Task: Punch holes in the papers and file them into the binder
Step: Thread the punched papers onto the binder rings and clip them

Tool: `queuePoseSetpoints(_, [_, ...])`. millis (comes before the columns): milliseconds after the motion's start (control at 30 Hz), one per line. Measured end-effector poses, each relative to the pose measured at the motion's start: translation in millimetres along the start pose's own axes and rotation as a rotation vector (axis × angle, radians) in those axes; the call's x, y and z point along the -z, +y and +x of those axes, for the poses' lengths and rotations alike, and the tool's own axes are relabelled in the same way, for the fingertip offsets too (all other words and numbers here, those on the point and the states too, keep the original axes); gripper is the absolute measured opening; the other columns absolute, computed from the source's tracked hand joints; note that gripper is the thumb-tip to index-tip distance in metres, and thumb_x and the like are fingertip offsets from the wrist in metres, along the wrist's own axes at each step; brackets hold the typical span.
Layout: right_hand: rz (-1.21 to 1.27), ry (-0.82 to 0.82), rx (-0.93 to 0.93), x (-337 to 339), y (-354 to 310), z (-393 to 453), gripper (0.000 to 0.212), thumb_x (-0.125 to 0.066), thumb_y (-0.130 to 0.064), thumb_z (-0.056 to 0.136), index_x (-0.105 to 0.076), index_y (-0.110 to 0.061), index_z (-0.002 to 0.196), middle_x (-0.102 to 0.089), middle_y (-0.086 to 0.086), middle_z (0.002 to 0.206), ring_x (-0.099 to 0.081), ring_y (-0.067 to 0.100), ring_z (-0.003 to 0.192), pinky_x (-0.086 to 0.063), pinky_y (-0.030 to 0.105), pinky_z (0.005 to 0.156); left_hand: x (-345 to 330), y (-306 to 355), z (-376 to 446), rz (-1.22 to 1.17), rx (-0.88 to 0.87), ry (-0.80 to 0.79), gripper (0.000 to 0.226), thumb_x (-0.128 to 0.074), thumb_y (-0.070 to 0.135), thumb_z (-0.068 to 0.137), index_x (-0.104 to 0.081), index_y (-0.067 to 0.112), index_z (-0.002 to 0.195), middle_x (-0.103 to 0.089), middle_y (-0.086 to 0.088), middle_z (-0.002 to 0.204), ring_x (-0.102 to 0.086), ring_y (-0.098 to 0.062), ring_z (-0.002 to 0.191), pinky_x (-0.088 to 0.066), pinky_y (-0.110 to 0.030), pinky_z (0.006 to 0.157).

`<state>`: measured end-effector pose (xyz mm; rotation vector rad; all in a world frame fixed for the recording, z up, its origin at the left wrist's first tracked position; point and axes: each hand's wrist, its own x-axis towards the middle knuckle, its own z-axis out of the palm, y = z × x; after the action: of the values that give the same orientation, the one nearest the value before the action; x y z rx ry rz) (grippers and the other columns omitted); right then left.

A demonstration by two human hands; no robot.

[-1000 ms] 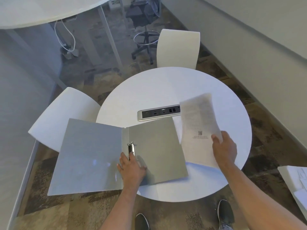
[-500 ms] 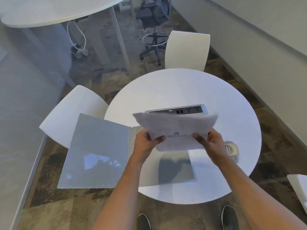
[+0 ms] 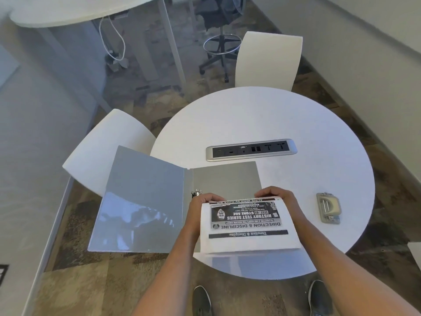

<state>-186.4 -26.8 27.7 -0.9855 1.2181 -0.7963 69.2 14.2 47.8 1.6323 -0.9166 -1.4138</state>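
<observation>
A grey ring binder (image 3: 145, 201) lies open at the round white table's near left edge, its left cover hanging past the rim. Its metal rings (image 3: 196, 193) show just left of my left hand. I hold a stack of printed papers (image 3: 248, 226) with both hands, tilted toward me over the binder's right half, print upside down. My left hand (image 3: 202, 207) grips the stack's far left corner and my right hand (image 3: 279, 197) grips its far right edge. A beige and metal hole punch (image 3: 328, 208) rests on the table to the right, apart from my hands.
A silver power socket strip (image 3: 251, 149) is set into the round table (image 3: 273, 115) beyond the binder. White chairs stand at the far side (image 3: 268, 60) and at the left (image 3: 107, 147). Another table (image 3: 68, 10) and a black stool (image 3: 218, 42) stand further back. My shoes show below.
The papers went from my right hand alone to both hands, then turned printed side up and came down closer to me over the binder's right half. My left hand left the rings.
</observation>
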Motion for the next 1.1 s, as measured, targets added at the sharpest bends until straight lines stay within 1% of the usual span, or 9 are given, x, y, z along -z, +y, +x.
queuePoseSetpoints(67, [-0.026, 0.028, -0.054, 1, 6, 5, 0.022, -0.055, 0.003, 0.092, -0.077, 0.0, 0.092, -0.075, 0.027, 0.089, -0.07, 0.035, 0.076, -0.057, 0.038, 0.071, 0, -2, 1, 0.012, 0.036, 0.006, 0.015, -0.066, 0.004, 0.077, -0.079, 0.002, 0.083, -0.075, -0.022, 0.084, -0.071, -0.035, 0.076, -0.058, -0.047, 0.076])
queuePoseSetpoints(200, [0.049, 0.085, 0.055, 0, 0, 5, 0.012, -0.064, 0.001, 0.089, -0.072, 0.001, 0.097, -0.075, 0.017, 0.084, -0.07, 0.031, 0.077, -0.06, 0.035, 0.068, 1, 3, 3, 0.119, -0.055, 0.05, 0.019, -0.062, -0.012, 0.085, -0.077, -0.001, 0.088, -0.076, 0.003, 0.072, -0.07, -0.009, 0.064, -0.057, -0.024, 0.062])
queuePoseSetpoints(333, [0.081, 0.116, 0.041, -16, 4, 7, 0.01, -0.064, -0.004, 0.097, -0.068, -0.012, 0.101, -0.078, -0.005, 0.081, -0.074, 0.008, 0.082, -0.055, 0.034, 0.085, 7, 6, 4, 0.096, -0.1, 0.07, 0.02, -0.068, -0.01, 0.085, -0.076, 0.0, 0.101, -0.077, -0.005, 0.091, -0.071, -0.01, 0.075, -0.057, -0.024, 0.068])
queuePoseSetpoints(467, [-0.087, 0.059, -0.043, -27, 13, 14, 0.05, -0.089, -0.034, 0.076, -0.064, -0.024, 0.118, -0.076, -0.002, 0.113, -0.074, 0.022, 0.102, -0.061, 0.045, 0.088, 11, 5, -2, 0.038, -0.052, 0.143, 0.017, -0.079, 0.018, 0.087, -0.075, 0.029, 0.099, -0.077, 0.018, 0.089, -0.073, 0.002, 0.082, -0.054, -0.012, 0.067])
queuePoseSetpoints(700, [-0.55, 0.179, 0.119, -78, 16, 14, 0.081, -0.089, -0.034, 0.073, -0.046, -0.03, 0.142, -0.049, -0.009, 0.136, -0.05, 0.014, 0.122, -0.047, 0.039, 0.104, 32, 12, -14, 0.225, -0.036, 0.268, 0.013, -0.069, 0.02, 0.094, -0.072, 0.032, 0.097, -0.077, 0.003, 0.104, -0.072, -0.009, 0.085, -0.055, -0.025, 0.069])
queuePoseSetpoints(800, [-0.394, -0.049, 0.175, -103, -1, 7, 0.061, -0.083, -0.047, 0.081, -0.057, -0.037, 0.135, -0.06, -0.019, 0.133, -0.061, 0.005, 0.117, -0.051, 0.032, 0.099, 32, 24, -23, 0.45, -0.076, 0.316, 0.021, -0.058, 0.022, 0.1, -0.071, 0.026, 0.116, -0.073, 0.005, 0.106, -0.066, -0.011, 0.083, -0.049, -0.02, 0.063])
queuePoseSetpoints(900, [-0.158, -0.245, 0.107, -125, -18, 0, 0.072, -0.075, -0.065, 0.079, -0.05, -0.045, 0.144, -0.065, -0.013, 0.134, -0.069, 0.009, 0.111, -0.056, 0.037, 0.098, 24, 34, -33, 0.621, -0.122, 0.318, 0.028, -0.052, 0.026, 0.1, -0.069, 0.028, 0.121, -0.073, 0.002, 0.105, -0.065, -0.017, 0.087, -0.055, -0.029, 0.071])
queuePoseSetpoints(1000, [0.035, -0.264, 0.11, -134, -20, -2, 0.068, -0.071, -0.049, 0.087, -0.051, -0.027, 0.147, -0.071, 0.004, 0.128, -0.069, 0.022, 0.117, -0.057, 0.044, 0.098, 8, 45, -44, 0.706, -0.173, 0.242, 0.029, -0.052, 0.042, 0.087, -0.065, 0.036, 0.112, -0.071, 0.008, 0.099, -0.068, -0.016, 0.088, -0.059, -0.033, 0.073])
queuePoseSetpoints(1100, [0.139, -0.195, 0.142, -125, -24, -5, 0.048, -0.07, -0.027, 0.091, -0.06, -0.012, 0.137, -0.074, 0.008, 0.124, -0.07, 0.024, 0.117, -0.056, 0.038, 0.1, -8, 47, -50, 0.799, -0.247, 0.137, 0.043, -0.052, 0.055, 0.083, -0.055, 0.041, 0.123, -0.059, 0.01, 0.119, -0.063, -0.014, 0.101, -0.057, -0.036, 0.086])
